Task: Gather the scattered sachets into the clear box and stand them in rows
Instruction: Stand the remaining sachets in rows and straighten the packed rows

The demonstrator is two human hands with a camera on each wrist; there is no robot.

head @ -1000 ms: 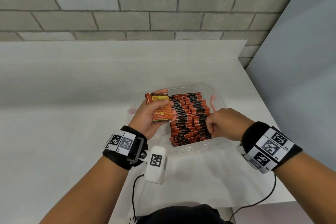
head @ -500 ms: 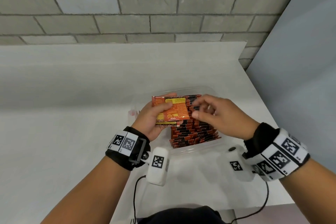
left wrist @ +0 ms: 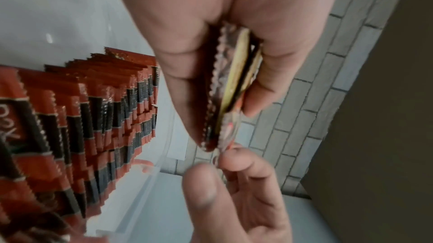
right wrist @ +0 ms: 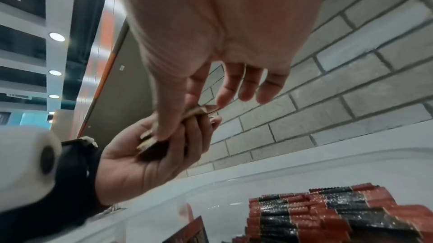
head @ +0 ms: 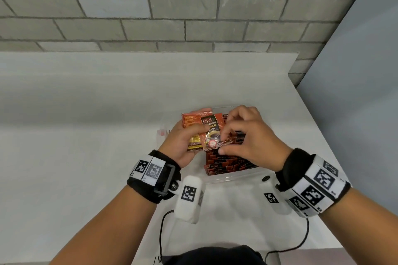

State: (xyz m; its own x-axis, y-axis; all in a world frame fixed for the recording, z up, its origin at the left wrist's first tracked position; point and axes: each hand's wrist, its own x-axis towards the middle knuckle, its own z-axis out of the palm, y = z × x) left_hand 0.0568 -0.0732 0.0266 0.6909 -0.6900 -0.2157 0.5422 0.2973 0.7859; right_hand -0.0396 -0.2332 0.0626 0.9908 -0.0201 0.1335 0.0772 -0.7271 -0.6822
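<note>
The left hand (head: 183, 140) is curled around a thin sheaf of orange-red foil coffee sachets (head: 195, 133), thumb across their faces, holding them on edge above the left side of the box. The right hand (head: 247, 137) has closed its thumb and forefinger on the crimped lower corner of the front sachet (head: 212, 133), the one showing a coffee cup, while its other fingers hang loose and spread. From the left wrist view the sheaf (left wrist: 230, 87) is only a few sachets thick, pinched between thumb and fingers, with the right hand's fingertips (left wrist: 236, 160) nipping the bottom edge.

Below them sits the clear plastic box (head: 228, 178) on the white bench (head: 86, 135), close to its edge at 3 o'clock. The packed sachets (head: 226, 161) stand in rows on the box's right side; the side at 9 o'clock looks bare.

The pinch looks to me the weak point: it holds only a corner of slick foil, so the sachet could slip free and drop flat onto the rows, or drag its neighbour out of the left hand's grip. Pushing it down among the standing sachets could also tip the nearest ones over, since they lean a little and nothing braces their left side. The light box itself might skid toward the bench edge if nudged.
</note>
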